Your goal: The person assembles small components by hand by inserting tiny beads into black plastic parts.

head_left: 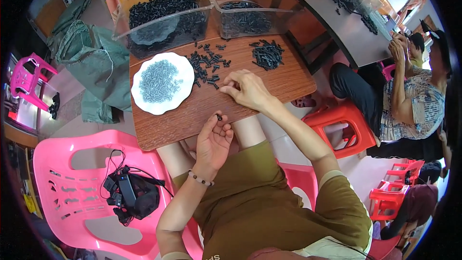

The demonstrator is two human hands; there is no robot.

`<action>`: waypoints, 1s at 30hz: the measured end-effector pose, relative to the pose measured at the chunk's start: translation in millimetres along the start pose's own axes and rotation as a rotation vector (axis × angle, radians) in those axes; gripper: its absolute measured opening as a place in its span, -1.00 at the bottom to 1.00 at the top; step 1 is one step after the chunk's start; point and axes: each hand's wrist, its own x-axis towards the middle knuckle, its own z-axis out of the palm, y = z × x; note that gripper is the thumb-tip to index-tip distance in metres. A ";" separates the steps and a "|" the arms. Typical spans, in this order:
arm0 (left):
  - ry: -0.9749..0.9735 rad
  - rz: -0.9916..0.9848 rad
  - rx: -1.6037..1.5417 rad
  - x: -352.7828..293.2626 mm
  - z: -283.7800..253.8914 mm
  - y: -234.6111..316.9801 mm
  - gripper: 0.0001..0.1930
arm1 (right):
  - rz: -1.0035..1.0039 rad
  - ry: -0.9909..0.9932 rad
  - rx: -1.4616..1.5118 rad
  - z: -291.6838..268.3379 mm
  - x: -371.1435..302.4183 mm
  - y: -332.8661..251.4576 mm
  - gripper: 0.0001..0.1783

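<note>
My left hand is palm up at the table's near edge, a small black plastic part pinched at its fingertips. My right hand hovers low over the wooden tabletop, fingers bent and thumb drawn in. Its fingertips are beside loose black parts; whatever they hold, if anything, is too small to make out. To the left of that pile, a white scalloped plate carries many tiny clear pieces. A neater heap of longer black parts lies beyond my right hand.
Two clear bins, left and right, hold black parts at the table's back. A pink chair with a black pouch and cables is at my left. A red stool and a seated person are at right.
</note>
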 end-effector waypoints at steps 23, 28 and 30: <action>-0.132 0.130 0.086 1.2 0.2 7.4 -0.76 | 0.256 -0.137 0.875 -24.5 -41.5 -60.1 -0.84; -0.158 0.119 0.074 -2.8 3.5 3.2 -0.76 | 0.234 -0.107 0.929 -21.9 -55.3 -65.2 -0.85; -0.188 0.108 0.068 -2.8 3.1 3.0 -0.76 | 0.187 -0.090 0.844 -21.7 -57.6 -65.3 -0.87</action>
